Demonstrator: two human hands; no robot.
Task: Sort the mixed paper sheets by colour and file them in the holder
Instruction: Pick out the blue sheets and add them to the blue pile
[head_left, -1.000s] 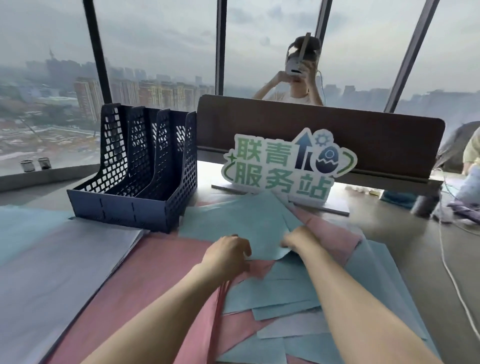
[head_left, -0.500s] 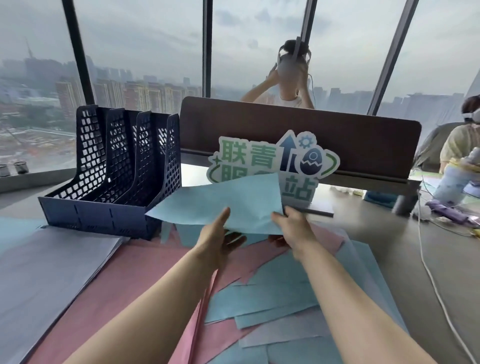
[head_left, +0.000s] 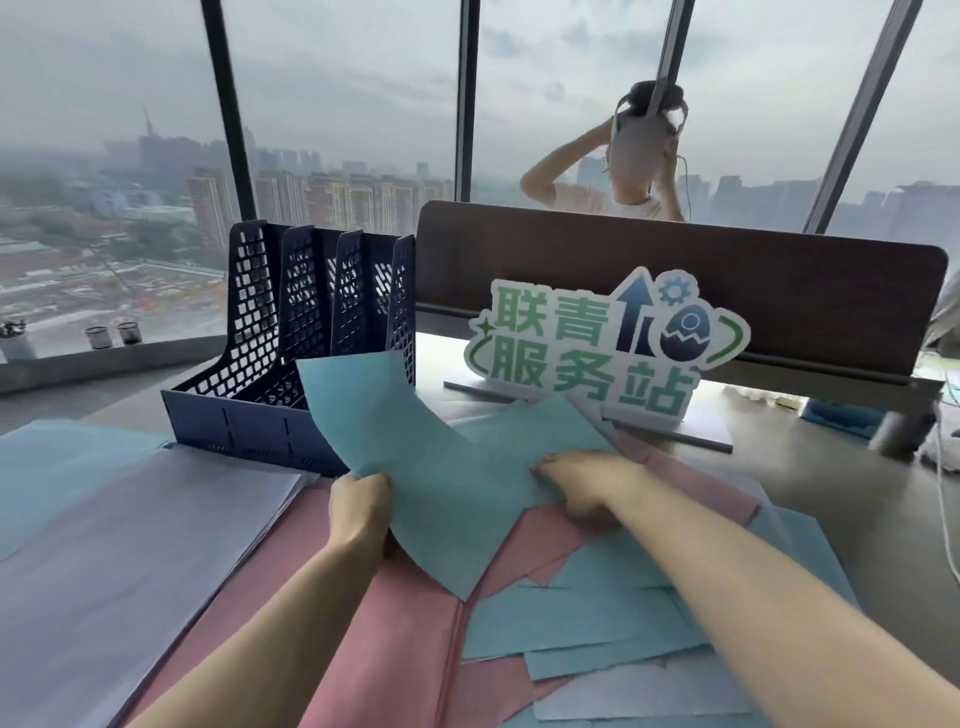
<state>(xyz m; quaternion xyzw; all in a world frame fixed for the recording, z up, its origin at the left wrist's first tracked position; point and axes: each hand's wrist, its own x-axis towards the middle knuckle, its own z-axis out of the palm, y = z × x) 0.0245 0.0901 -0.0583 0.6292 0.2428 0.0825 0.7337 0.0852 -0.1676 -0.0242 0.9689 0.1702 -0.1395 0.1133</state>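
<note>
My left hand (head_left: 361, 512) grips the lower left edge of a light blue sheet (head_left: 395, 467). The sheet curves upward, and its top corner stands in front of the dark blue mesh file holder (head_left: 249, 332), which has three slots. My right hand (head_left: 587, 480) is down on the mixed pile (head_left: 597, 623) of blue, pink and lilac sheets. Its fingers lie on another blue sheet (head_left: 524, 431) and the thumb is at that sheet's edge. A lilac stack (head_left: 130, 545), a pink stack (head_left: 395, 649) and a blue stack (head_left: 52, 457) lie at the left.
A white-and-green standing sign (head_left: 597, 353) is just behind the pile, in front of a brown desk divider (head_left: 675, 280). A person (head_left: 639, 171) stands beyond it by the window. A white cable (head_left: 940, 493) runs along the right table edge.
The blue sheet, held up by both hands before the sign, has swung left towards the holder in my left hand alone. My right hand has dropped onto the pile.
</note>
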